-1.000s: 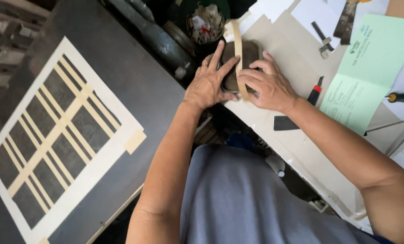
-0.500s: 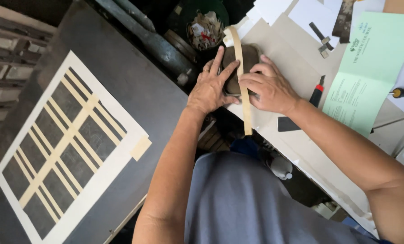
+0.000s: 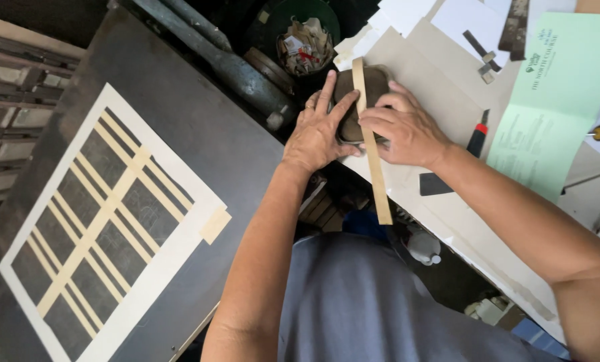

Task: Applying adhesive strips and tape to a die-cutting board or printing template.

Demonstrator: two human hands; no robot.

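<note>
A dark brown tape dispenser (image 3: 373,84) sits on the pale table (image 3: 441,87) at the upper middle. My left hand (image 3: 318,127) presses flat on its left side, fingers spread. My right hand (image 3: 407,131) grips it from the right, fingers bent over the top. A long tan strip of tape (image 3: 372,154) runs from the dispenser between my hands down past the table's edge toward me.
On the dark metal surface at the left lies a white sheet (image 3: 105,221) criss-crossed with tan tape strips. A red-and-black cutter (image 3: 477,137), a green leaflet (image 3: 548,100), white papers (image 3: 474,20) and a small black card (image 3: 435,184) lie on the table. A green bin (image 3: 303,40) stands beyond.
The tan strip has been drawn out much longer toward me. Both hands stay on the dispenser.
</note>
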